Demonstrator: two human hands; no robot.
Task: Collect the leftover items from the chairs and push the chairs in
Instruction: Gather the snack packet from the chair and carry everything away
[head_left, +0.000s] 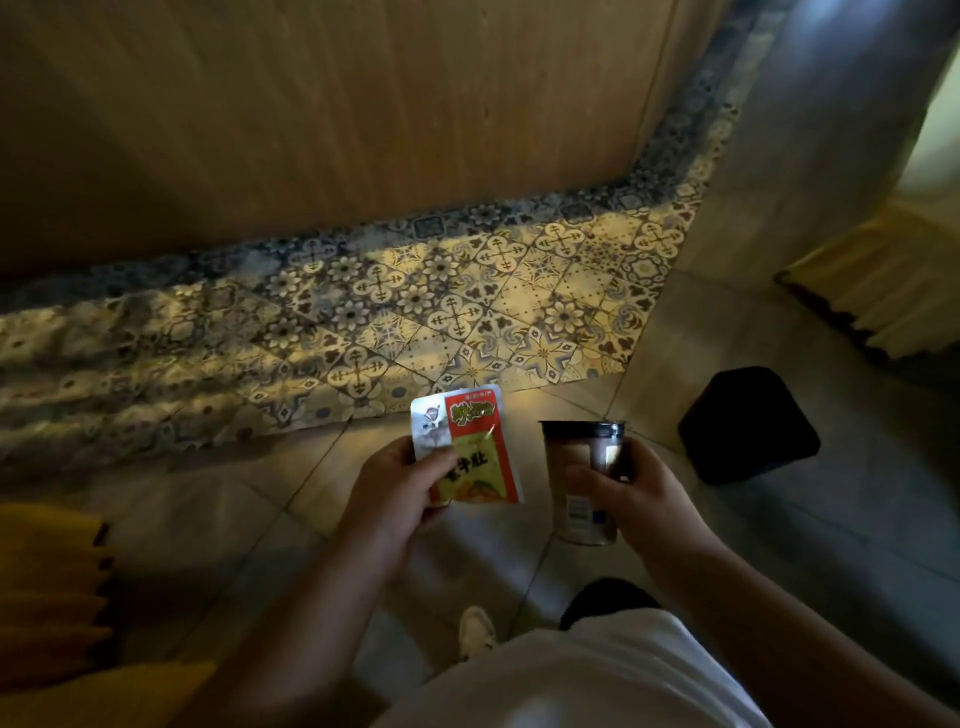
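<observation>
My left hand (400, 493) grips a flat snack packet (470, 447), red and yellow with a white corner, held upright in front of me by its lower left edge. A tall cup (582, 483) with a dark lid and a barcode label is in my right hand (639, 493), fingers wrapped around its side. Both items hang above the tiled floor. No chair seat shows clearly, apart from a yellow slatted piece (52, 582) at the lower left.
A black bin (748, 423) stands on the floor to the right of the cup. A wooden panel (311, 119) rises ahead, with a patterned tile strip (415, 306) at its foot. Yellow slatted furniture (878, 280) sits at the right edge.
</observation>
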